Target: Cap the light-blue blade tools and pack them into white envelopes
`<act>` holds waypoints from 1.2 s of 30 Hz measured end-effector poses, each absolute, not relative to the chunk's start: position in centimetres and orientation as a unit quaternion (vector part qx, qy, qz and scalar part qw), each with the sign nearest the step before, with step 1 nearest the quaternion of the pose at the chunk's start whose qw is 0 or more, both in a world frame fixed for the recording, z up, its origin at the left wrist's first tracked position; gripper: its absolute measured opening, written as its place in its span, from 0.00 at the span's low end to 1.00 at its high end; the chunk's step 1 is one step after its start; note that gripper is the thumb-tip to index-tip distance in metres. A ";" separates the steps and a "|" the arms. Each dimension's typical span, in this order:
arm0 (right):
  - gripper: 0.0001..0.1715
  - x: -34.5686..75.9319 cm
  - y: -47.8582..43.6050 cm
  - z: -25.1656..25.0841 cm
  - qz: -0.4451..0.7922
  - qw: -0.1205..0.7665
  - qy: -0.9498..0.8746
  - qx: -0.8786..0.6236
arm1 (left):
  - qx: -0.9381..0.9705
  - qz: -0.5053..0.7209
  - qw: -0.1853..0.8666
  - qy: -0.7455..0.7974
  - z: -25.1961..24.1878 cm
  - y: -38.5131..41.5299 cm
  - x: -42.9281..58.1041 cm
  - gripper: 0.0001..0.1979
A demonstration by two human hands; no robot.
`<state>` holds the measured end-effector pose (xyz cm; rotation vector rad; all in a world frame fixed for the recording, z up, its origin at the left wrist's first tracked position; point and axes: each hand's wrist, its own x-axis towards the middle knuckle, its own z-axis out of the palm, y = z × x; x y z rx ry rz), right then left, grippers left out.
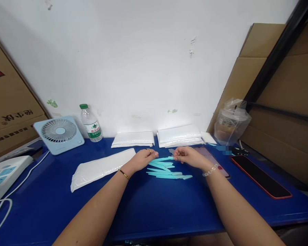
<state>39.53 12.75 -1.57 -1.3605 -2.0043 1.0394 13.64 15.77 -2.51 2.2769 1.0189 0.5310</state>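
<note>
Several thin light-blue strips point(166, 171) lie in a loose pile on the blue table point(149, 208). My left hand point(141, 159) and my right hand point(187, 155) meet just above the pile. Together they pinch one light-blue strip point(164, 159) by its two ends, fingers closed on it. A gold bangle sits on my left wrist, a bead bracelet on my right.
White padded pouches lie in stacks point(133, 139) point(180, 135) by the wall and one point(100, 168) at left. A small fan point(59, 134), a water bottle point(91, 123), a bagged plastic cup point(231, 122) and two phones point(260, 176) point(215, 160) stand around. Cardboard leans at both sides.
</note>
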 end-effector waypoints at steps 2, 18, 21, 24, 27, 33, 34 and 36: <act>0.15 39.4 13.0 -1.9 0.383 0.266 -0.731 -0.497 | 0.855 0.189 0.298 0.381 -2.5 15.8 13.8 0.17; 0.15 39.9 12.3 -0.8 0.395 0.156 -0.771 -0.474 | 0.884 0.147 0.225 0.382 -3.6 16.0 13.8 0.18; 0.16 39.5 12.0 -0.6 0.396 0.072 -0.794 -0.456 | 0.880 0.151 0.227 0.388 -3.9 15.9 14.1 0.18; 0.15 39.1 12.0 -0.7 0.396 0.064 -0.798 -0.450 | 0.876 0.160 0.224 0.397 -3.5 15.6 14.2 0.20; 0.15 39.0 12.2 -0.9 0.388 0.086 -0.798 -0.453 | 0.877 0.190 0.221 0.380 -2.6 15.0 14.2 0.19; 0.15 39.0 12.4 -1.6 0.387 0.209 -0.765 -0.471 | 0.889 0.152 0.258 0.347 -2.0 14.4 14.6 0.14; 0.15 39.1 12.5 -1.5 0.392 0.216 -0.759 -0.473 | 0.885 0.150 0.267 0.351 -2.2 14.5 14.6 0.14; 0.14 39.4 12.5 -1.4 0.401 0.222 -0.752 -0.474 | 0.876 0.155 0.282 0.358 -2.4 14.9 14.6 0.13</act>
